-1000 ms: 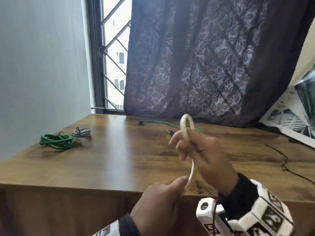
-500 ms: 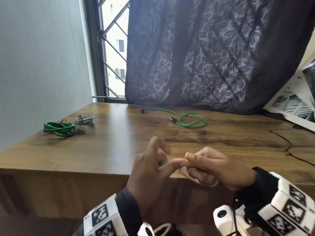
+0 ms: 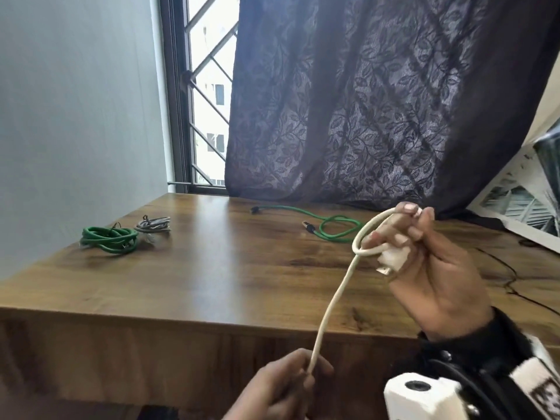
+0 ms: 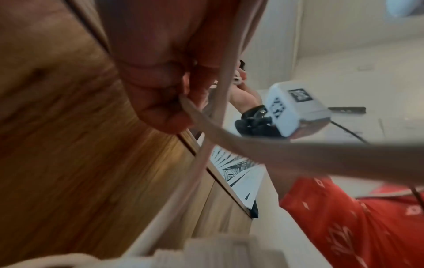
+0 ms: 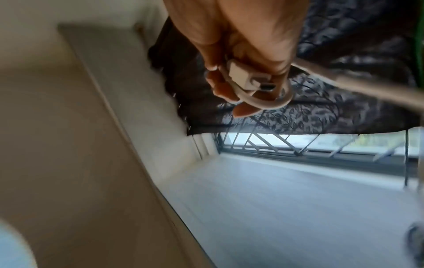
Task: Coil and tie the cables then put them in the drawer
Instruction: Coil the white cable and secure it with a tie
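A white cable [image 3: 333,301] runs taut between both hands above the table's near edge. My right hand [image 3: 424,265] is raised and holds a small loop of it [image 5: 263,103] round its fingers, with the white plug [image 3: 392,259] tucked against the palm. My left hand [image 3: 281,389], low at the bottom, pinches the cable's lower stretch [image 4: 197,116]. On the wooden table [image 3: 227,283] lie a coiled green cable [image 3: 109,239] and a small grey coiled cable [image 3: 153,228] at the left, and a loose green cable [image 3: 330,230] at the back. No drawer shows in the head view.
A dark patterned curtain [image 3: 378,101] hangs behind the table beside a barred window [image 3: 206,101]. A thin black wire [image 3: 509,274] trails over the table's right side. A printed sheet [image 3: 515,204] leans at the far right. Wooden cabinet fronts [image 4: 69,163] show below the table top.
The hands were together at the table edge half a second ago. Now the right hand has risen to the right with a loop, and the left has dropped, stretching the cable between them.
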Demonstrator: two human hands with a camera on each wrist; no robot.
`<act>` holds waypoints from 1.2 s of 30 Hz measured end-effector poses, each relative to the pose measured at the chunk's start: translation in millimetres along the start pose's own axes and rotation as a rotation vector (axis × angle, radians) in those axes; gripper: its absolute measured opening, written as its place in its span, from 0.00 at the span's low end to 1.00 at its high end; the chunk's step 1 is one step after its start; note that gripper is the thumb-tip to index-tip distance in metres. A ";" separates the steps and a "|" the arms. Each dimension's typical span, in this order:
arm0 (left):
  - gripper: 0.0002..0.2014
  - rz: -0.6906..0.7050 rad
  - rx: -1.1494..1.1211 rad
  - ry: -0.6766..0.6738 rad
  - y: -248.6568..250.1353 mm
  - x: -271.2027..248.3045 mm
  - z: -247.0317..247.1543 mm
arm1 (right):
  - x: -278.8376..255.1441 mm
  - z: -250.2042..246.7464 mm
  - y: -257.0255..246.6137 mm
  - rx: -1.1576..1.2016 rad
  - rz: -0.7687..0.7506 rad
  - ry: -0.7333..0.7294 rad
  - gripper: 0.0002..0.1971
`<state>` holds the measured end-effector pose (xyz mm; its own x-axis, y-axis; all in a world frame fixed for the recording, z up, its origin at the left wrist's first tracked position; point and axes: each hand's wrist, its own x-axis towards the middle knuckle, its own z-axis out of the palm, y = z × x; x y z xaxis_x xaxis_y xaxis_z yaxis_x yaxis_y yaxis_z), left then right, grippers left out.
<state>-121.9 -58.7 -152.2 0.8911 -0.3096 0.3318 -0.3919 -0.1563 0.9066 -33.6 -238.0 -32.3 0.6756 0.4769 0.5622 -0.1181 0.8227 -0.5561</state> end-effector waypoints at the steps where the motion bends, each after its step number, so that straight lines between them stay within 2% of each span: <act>1: 0.10 -0.004 0.022 -0.021 1.2 -1.5 0.3 | -1.4 3.4 4.3 -0.184 -0.084 0.065 0.11; 3: 0.10 0.007 0.060 -0.056 5.6 -2.1 0.6 | -6.9 7.1 17.2 -0.599 -0.247 0.102 0.11; 6: 0.09 0.084 0.202 -0.061 14.5 0.4 0.3 | -13.9 2.9 32.2 -1.196 -0.303 -0.111 0.13; 9: 0.09 0.223 0.368 0.012 22.8 0.3 -5.3 | -15.0 -0.2 33.7 -1.847 -0.265 -0.316 0.11; 10: 0.10 0.273 0.437 0.069 24.2 -0.5 -8.9 | -16.3 -0.7 32.9 -1.971 -0.216 -0.378 0.13; 13: 0.08 0.382 0.583 0.177 29.7 -1.3 -18.1 | -23.1 -0.8 28.8 -2.122 -0.004 -0.557 0.25; 16: 0.08 0.404 0.677 0.220 35.7 -1.8 -20.6 | -29.7 8.3 26.6 -2.261 0.061 -0.719 0.29; 18: 0.10 0.414 0.733 0.239 41.5 -3.5 -20.6 | -30.2 7.5 25.8 -2.218 0.095 -0.764 0.24; 20: 0.10 0.440 0.771 0.250 46.7 -5.2 -19.1 | -29.8 8.5 23.7 -2.200 0.079 -0.743 0.20; 22: 0.09 0.468 0.789 0.290 48.8 -6.4 -16.9 | -30.9 10.4 22.3 -2.144 0.154 -0.713 0.23; 24: 0.06 0.454 0.723 0.321 49.9 -6.2 -16.3 | -32.1 10.9 25.2 -1.914 0.341 -0.658 0.26; 26: 0.04 0.427 0.649 0.312 48.7 -2.5 -16.8 | -34.4 7.0 26.5 -1.465 0.617 -0.458 0.25; 27: 0.04 0.396 0.557 0.266 47.6 -0.4 -16.5 | -35.9 6.6 25.9 -1.207 0.712 -0.336 0.24; 29: 0.08 0.244 0.123 0.097 44.4 1.8 -18.0 | -38.9 4.2 25.4 -0.819 0.779 -0.162 0.23; 31: 0.11 0.054 -0.326 -0.001 43.0 3.5 -23.4 | -37.2 0.0 21.1 -0.560 0.794 -0.118 0.23; 32: 0.11 -0.019 -0.446 0.024 41.3 3.6 -28.2 | -34.9 -2.8 16.3 -0.445 0.791 -0.130 0.23; 34: 0.11 -0.125 -0.536 0.146 33.1 0.2 -43.5 | -28.7 -6.1 2.9 -0.285 0.754 -0.147 0.22; 36: 0.14 -0.183 -0.510 0.287 26.1 -5.6 -62.9 | -24.1 -3.5 -11.2 -0.320 0.705 -0.097 0.23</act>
<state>-122.7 -2.0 -114.0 0.9875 -0.0440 0.1512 -0.1306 0.3072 0.9426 -46.1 -259.8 -41.7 0.4506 0.8911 0.0533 -0.2703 0.1931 -0.9432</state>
